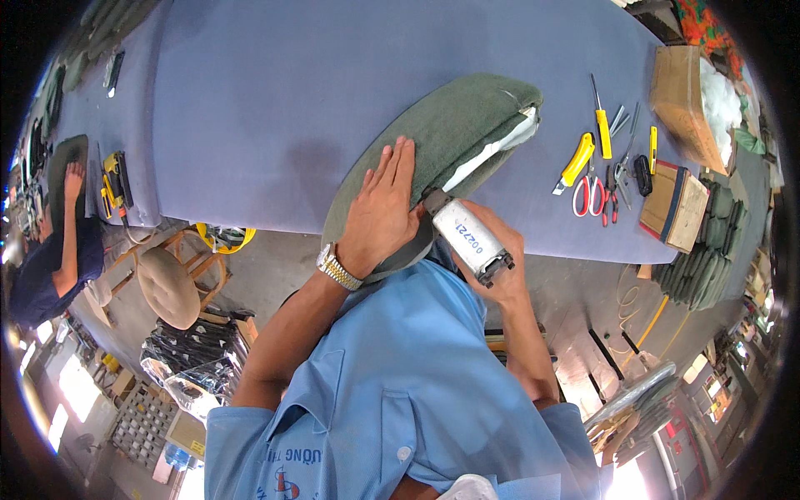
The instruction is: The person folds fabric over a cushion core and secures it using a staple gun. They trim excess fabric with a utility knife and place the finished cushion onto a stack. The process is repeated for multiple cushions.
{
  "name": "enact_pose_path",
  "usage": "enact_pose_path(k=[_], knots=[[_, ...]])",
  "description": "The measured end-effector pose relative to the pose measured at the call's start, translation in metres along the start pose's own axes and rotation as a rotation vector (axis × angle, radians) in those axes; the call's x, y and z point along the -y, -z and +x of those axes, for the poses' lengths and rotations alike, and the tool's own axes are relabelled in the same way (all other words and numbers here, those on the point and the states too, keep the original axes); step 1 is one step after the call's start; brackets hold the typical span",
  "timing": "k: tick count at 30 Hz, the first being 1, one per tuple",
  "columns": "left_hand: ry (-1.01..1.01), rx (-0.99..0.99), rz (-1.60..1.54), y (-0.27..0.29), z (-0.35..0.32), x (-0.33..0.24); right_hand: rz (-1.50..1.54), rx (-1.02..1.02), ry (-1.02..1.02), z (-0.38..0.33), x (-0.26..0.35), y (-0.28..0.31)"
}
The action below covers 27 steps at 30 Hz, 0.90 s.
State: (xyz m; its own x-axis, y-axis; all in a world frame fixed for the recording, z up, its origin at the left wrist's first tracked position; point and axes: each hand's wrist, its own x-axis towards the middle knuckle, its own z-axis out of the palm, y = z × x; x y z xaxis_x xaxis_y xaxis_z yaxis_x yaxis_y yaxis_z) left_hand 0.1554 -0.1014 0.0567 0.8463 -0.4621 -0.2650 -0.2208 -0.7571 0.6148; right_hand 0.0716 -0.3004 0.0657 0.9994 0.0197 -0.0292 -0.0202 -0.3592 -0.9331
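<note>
A dark green upholstered seat cushion [467,112] stands tilted at the near edge of the table, against my body. White lining shows along its unfinished side. My left hand [385,200] lies flat on the green fabric, fingers stretched out. In my right hand [504,242] is a silver-white staple gun [468,237], its nose against the cushion's open edge. My right fingers are wrapped round its handle, mostly hidden behind the tool body.
Right of the cushion lie a yellow utility knife [577,158], red-handled scissors [588,196], a yellow screwdriver [603,133] and pliers [621,171]. Cardboard boxes [679,100] stand at the table's right end. At far left, a co-worker's hand [73,179] touches another cushion.
</note>
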Motion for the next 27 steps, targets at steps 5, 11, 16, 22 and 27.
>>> enact_pose_path(k=[5,11,16,22,27], knots=[[0.018,-0.007,0.023,-0.01,-0.003,0.0,0.107,0.044,-0.158,0.006,0.012,-0.001],[0.004,-0.049,0.022,-0.012,0.0,0.001,-0.008,-0.004,-0.092,-0.002,0.004,-0.006],[0.01,-0.032,0.004,-0.007,-0.002,0.001,-0.001,0.019,-0.052,-0.011,-0.002,-0.005],[0.033,-0.01,0.018,-0.009,-0.004,-0.003,-0.008,0.096,-0.148,0.001,0.017,0.0],[0.019,-0.024,-0.032,-0.003,0.006,-0.001,0.056,0.046,-0.181,0.003,0.018,-0.014]])
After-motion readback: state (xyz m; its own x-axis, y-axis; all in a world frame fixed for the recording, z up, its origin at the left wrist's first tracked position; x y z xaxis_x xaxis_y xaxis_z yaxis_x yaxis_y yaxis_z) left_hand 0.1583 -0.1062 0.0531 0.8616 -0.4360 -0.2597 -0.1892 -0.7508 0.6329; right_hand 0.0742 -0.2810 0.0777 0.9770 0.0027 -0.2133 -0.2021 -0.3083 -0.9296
